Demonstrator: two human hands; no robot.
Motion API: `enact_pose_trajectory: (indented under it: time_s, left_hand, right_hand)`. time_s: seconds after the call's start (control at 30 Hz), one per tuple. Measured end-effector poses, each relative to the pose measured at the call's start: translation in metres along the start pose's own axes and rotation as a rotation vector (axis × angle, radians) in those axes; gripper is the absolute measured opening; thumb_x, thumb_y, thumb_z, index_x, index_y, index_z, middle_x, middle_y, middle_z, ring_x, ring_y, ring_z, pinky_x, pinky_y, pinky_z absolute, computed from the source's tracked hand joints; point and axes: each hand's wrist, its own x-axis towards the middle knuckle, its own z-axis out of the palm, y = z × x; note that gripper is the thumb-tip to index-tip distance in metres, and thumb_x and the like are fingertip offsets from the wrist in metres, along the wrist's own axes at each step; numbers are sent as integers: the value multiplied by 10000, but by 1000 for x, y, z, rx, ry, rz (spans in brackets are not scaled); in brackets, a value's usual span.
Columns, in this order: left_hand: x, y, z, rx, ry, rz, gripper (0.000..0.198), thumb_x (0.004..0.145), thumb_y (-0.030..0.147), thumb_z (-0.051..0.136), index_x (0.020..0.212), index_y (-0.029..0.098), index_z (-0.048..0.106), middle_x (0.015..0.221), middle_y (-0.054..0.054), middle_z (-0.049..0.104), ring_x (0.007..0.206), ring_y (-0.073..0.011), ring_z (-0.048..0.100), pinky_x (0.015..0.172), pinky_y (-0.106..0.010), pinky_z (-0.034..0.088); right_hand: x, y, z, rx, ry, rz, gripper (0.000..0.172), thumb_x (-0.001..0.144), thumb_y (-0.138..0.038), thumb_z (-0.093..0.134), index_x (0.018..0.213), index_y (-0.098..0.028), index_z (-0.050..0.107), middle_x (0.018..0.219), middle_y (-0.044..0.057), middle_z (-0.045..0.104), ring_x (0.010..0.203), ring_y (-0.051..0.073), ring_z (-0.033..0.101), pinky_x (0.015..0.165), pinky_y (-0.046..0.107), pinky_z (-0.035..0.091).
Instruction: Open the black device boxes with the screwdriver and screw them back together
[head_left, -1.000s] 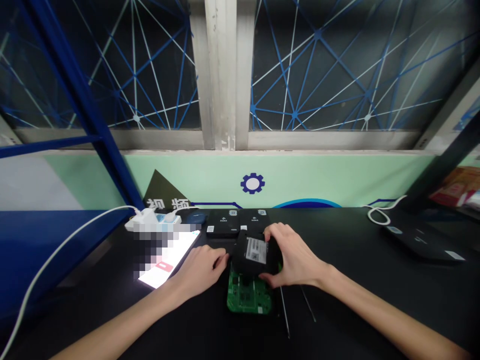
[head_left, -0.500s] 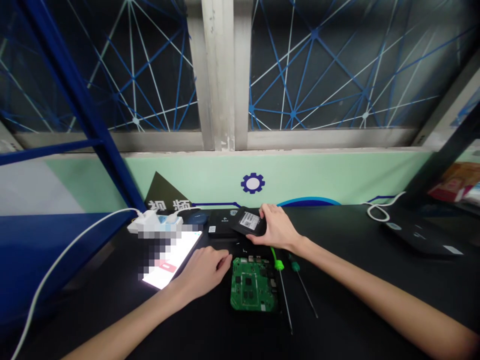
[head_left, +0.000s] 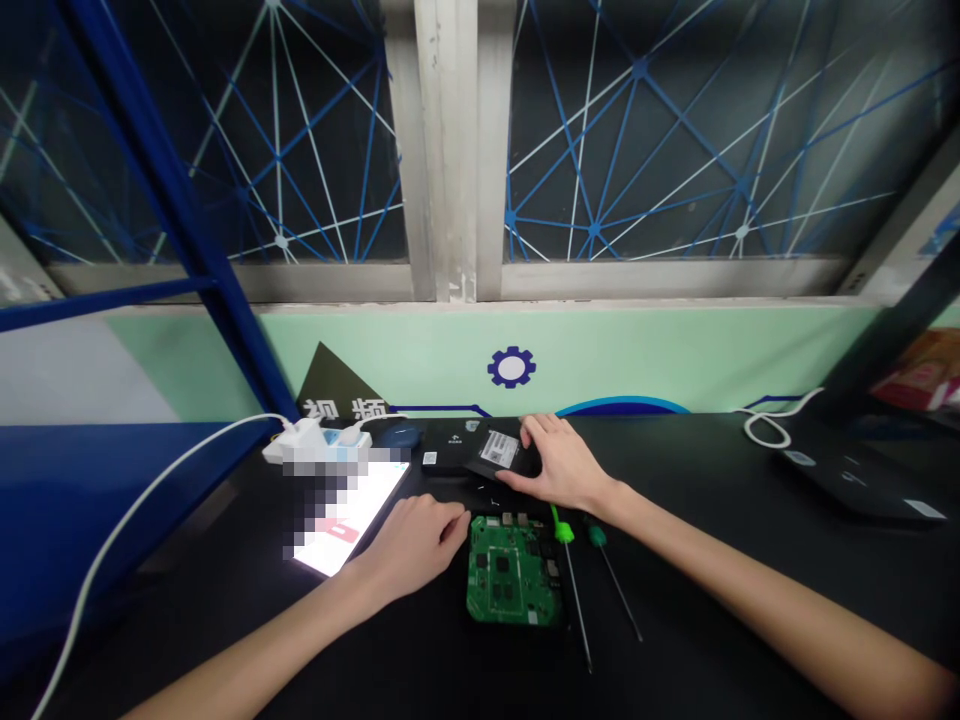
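Observation:
My right hand grips the right side of a flat black casing cover that has a white printed label. The cover is tilted and overlaps the front of a black box lying behind it. My left hand rests low at the upper left corner of a green circuit board, which sits in a dark case. Its fingers are curled in, and their tips are hidden, so I cannot make out what they hold, if anything. Several small screws lie behind the board.
Two screwdrivers, one light green and one dark green, lie right of the board. A lit phone or tablet and a white power strip are at left. Another black box and a white cable lie far right.
The cover in my right hand has come down slightly, closer to the table and the black box. My left hand stays by the board's corner. The whole view has shifted a little.

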Motion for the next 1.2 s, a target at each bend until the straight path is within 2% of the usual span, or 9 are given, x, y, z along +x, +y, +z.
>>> enact_pose_trajectory:
  time_s: [0.13, 0.27, 0.4, 0.67, 0.87, 1.2]
  left_hand:
    - [0, -1, 1, 7, -17, 6, 438, 1022, 323, 358, 615, 202, 467, 519, 21, 463, 445, -137, 416, 518, -290, 164]
    - [1, -1, 2, -15, -30, 9, 441, 1028, 326, 342, 620, 199, 449, 528, 17, 479, 455, -134, 444, 520, -282, 176]
    - [1, 1, 0, -14, -41, 14, 415, 1011, 299, 361, 611, 197, 391, 509, 32, 419, 426, -118, 370, 506, -284, 160]
    - [0, 5, -4, 9, -40, -5, 368, 976, 253, 390, 612, 198, 405, 511, 33, 383, 426, -117, 348, 515, -293, 141]
    - [0, 6, -4, 20, -42, -5, 367, 985, 250, 385, 626, 199, 440, 524, 26, 416, 445, -130, 413, 521, -290, 152]
    - [0, 5, -2, 39, -35, 18, 350, 995, 246, 385, 652, 203, 441, 528, 29, 428, 444, -131, 411, 509, -297, 151]
  right_hand:
    - [-23, -3, -14, 121, 66, -113, 192, 889, -351, 602, 873, -224, 459, 1143, 106, 613, 973, 267, 539, 817, 398, 408]
    - [-44, -4, -20, 191, 26, -194, 62, 903, -232, 567, 905, -224, 505, 1017, 89, 634, 871, 241, 534, 778, 388, 402]
    - [-48, -7, -22, 226, -26, -273, 26, 883, -213, 562, 888, -221, 537, 873, 61, 613, 802, 226, 518, 724, 363, 397]
    - [-52, -15, -21, 246, -210, -394, 97, 770, -140, 575, 833, -214, 579, 821, 35, 606, 750, 197, 510, 667, 318, 394]
    - [-53, -19, -22, 196, -323, -364, 124, 702, -125, 585, 783, -217, 568, 797, 18, 606, 739, 187, 537, 606, 290, 369]
    - [-54, -33, -28, 140, -374, -267, 135, 723, -101, 563, 787, -218, 541, 820, 18, 593, 774, 182, 572, 580, 275, 350]
